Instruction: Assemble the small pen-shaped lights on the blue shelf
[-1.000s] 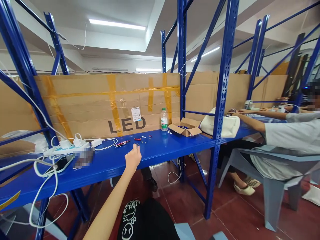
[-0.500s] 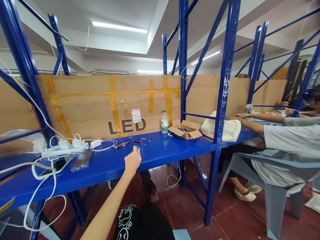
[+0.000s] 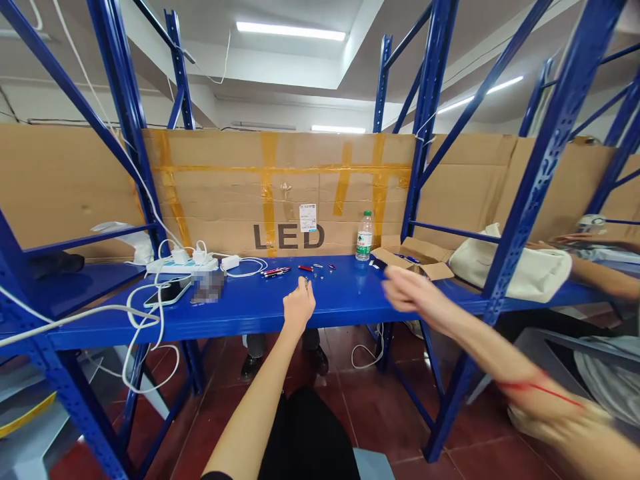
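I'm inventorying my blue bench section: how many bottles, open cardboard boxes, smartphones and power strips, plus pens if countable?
Plastic bottle: 1
Open cardboard box: 1
Smartphone: 1
Power strip: 1
Pens: overlapping, too small to count
Total without pens: 4

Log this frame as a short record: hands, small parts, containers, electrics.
left hand: fingertips together at the blue bench; any held piece too small to identify
right hand: motion-blurred, in front of the box in view; grip unclear
pens: red, lying left of the loose small parts
box: open cardboard box, blue items inside
bottle: green-capped plastic bottle, upright, left of the box
electrics: white power strip with plugged-in chargers, left end
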